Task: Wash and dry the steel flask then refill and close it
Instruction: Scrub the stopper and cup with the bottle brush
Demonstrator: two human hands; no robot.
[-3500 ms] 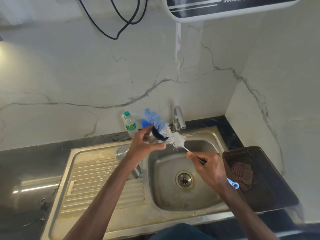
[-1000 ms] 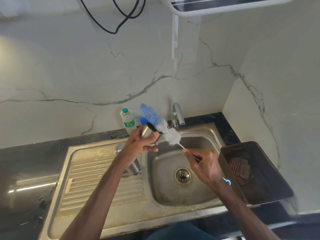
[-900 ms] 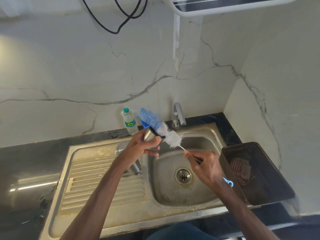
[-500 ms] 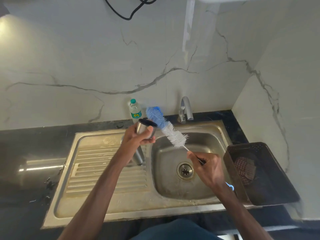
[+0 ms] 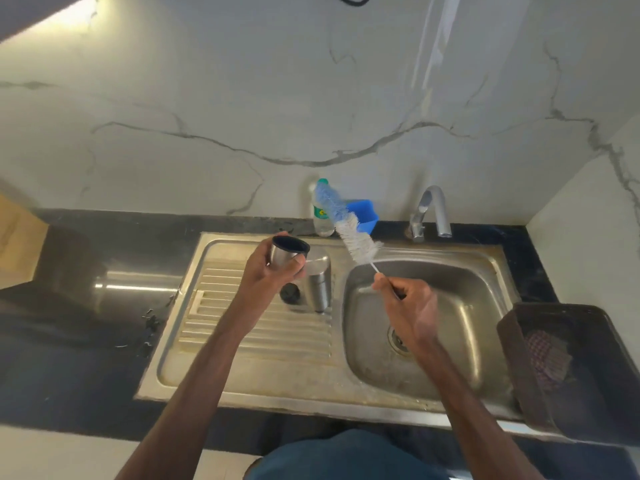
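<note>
Over the sink [image 5: 242, 382], left hand [image 5: 266, 275] gripping steel cup [image 5: 285, 254], right hand [image 5: 412, 306] clasping bottle brush [image 5: 349, 230], flask [image 5: 317, 289] partly hidden.

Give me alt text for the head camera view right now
Over a steel sink, the left hand holds a small steel cup while the right hand holds a bottle brush; the steel flask stands on the drainboard.

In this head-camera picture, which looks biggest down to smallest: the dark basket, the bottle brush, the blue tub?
1. Dark plastic basket, though it is nearest the camera.
2. Blue-and-white bottle brush.
3. Small blue plastic tub, partly hidden behind the brush.
</note>
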